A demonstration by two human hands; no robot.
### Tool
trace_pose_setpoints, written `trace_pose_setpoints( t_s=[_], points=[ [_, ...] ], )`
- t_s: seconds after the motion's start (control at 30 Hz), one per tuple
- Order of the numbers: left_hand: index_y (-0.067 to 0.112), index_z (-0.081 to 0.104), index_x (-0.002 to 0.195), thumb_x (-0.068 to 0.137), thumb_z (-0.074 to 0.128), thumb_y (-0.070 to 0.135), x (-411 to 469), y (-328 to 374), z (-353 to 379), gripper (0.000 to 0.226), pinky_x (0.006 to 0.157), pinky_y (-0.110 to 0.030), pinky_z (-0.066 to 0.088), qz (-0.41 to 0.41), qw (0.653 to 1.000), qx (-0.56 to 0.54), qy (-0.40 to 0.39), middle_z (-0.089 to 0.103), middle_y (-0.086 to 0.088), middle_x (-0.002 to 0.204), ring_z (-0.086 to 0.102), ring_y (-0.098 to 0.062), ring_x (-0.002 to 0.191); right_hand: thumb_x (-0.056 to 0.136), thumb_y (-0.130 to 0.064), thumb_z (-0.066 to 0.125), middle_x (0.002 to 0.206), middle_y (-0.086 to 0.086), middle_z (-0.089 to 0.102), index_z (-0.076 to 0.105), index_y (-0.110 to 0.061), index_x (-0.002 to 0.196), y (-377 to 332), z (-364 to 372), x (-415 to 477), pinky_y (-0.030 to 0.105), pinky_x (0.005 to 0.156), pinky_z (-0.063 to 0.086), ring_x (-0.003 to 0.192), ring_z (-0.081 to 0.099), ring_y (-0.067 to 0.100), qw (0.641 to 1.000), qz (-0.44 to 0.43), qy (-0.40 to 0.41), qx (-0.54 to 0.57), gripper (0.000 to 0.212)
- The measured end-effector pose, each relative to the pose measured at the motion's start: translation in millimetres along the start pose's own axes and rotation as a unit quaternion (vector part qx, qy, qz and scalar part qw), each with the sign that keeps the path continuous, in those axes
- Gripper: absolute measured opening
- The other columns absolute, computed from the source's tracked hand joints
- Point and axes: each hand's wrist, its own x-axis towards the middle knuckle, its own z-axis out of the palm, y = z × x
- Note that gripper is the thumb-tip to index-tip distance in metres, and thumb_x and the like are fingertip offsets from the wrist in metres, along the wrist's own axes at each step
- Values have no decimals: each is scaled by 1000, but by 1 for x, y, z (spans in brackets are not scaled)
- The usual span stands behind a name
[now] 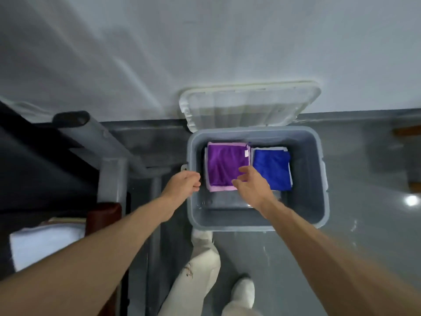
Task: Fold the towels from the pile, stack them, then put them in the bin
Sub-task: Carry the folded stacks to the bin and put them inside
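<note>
A grey plastic bin (319, 179) stands on the floor against the wall. Inside it lie two stacks of folded towels: a purple towel (224, 165) tops the left stack, with pink edges showing under it, and a blue towel (272, 167) tops the right one. My left hand (182, 185) hovers at the bin's left rim, fingers curled with nothing in them. My right hand (252, 185) is over the near edge of the purple towel, fingers spread, holding nothing.
The bin's white lid (248, 106) leans upright against the wall behind it. A grey metal table frame (111, 179) stands to the left. A white folded cloth (43, 245) lies at lower left. My legs and shoe (242, 293) are below the bin.
</note>
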Motion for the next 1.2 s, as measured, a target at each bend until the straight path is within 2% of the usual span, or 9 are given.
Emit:
trace_pose_setpoints(
  t_s=[0.23, 0.3, 0.4, 0.47, 0.6, 0.7, 0.87, 0.97, 1.2],
  points=[
    [12, 61, 113, 98, 49, 27, -137, 15, -28, 25, 92, -32, 49, 40, 999, 17, -6, 71, -11, 103, 68, -20, 96, 96, -23, 56, 100, -5, 58, 44, -15, 137, -27, -19, -118, 18, 66, 40, 84, 55, 7, 997, -80, -5, -9, 44],
    [11, 61, 114, 99, 48, 26, -176, 9, -30, 25, 96, -34, 48, 57, 998, 4, 16, 70, -10, 102, 67, -22, 98, 95, -24, 57, 101, -3, 60, 45, -15, 136, -24, -18, -155, 15, 61, 40, 82, 56, 7, 995, -97, -9, -7, 43],
    [13, 62, 111, 98, 51, 27, -240, -10, -29, 22, 97, -35, 50, 88, 995, -18, 51, 71, -7, 98, 68, -20, 96, 93, -26, 59, 115, 6, 63, 48, -14, 134, -15, -12, -211, 27, 79, 46, 99, 59, 20, 993, -117, -8, -8, 44],
    [14, 63, 108, 97, 52, 27, -274, -21, -33, 20, 95, -34, 50, 114, 991, -22, 60, 71, -7, 98, 69, -21, 96, 92, -24, 60, 112, 5, 63, 48, -13, 133, -12, -7, -238, 35, 87, 49, 99, 60, 21, 991, -130, -16, 7, 44],
    [12, 63, 114, 99, 49, 26, -336, -28, -58, 25, 92, -35, 51, 147, 985, -35, 82, 70, -10, 103, 68, -24, 100, 92, -22, 60, 95, -6, 62, 49, -14, 131, -14, 4, -288, 35, 86, 51, 94, 62, 16, 987, -155, -30, 39, 41],
    [11, 63, 114, 99, 50, 26, -382, -31, -91, 25, 87, -32, 51, 150, 981, -34, 117, 70, -10, 104, 67, -23, 99, 90, -23, 62, 93, -5, 64, 50, -14, 130, -31, 18, -321, 44, 96, 49, 97, 63, 19, 983, -172, -40, 47, 43],
    [23, 66, 111, 98, 47, 35, -440, -45, -147, 25, 94, -32, 49, 153, 977, 97, 115, 70, 0, 104, 68, -13, 96, 91, -26, 61, 99, -2, 66, 49, -17, 129, -70, 43, -357, 45, 93, 52, 96, 65, 18, 974, -207, -78, 47, 40],
    [25, 67, 109, 99, 46, 34, -453, -61, -182, 25, 95, -32, 49, 146, 975, 119, 118, 70, 1, 104, 68, -10, 96, 90, -31, 62, 106, 0, 66, 49, -18, 128, -96, 69, -360, 46, 96, 50, 99, 65, 18, 969, -226, -96, 28, 43],
    [22, 63, 115, 98, 48, 37, -404, -135, -251, 26, 96, -32, 48, 99, 983, 105, 109, 67, 2, 107, 66, -11, 98, 91, -30, 62, 97, -3, 65, 43, -14, 134, -121, 173, -337, 45, 94, 51, 97, 64, 18, 973, -202, -114, 9, 49]
  ],
)
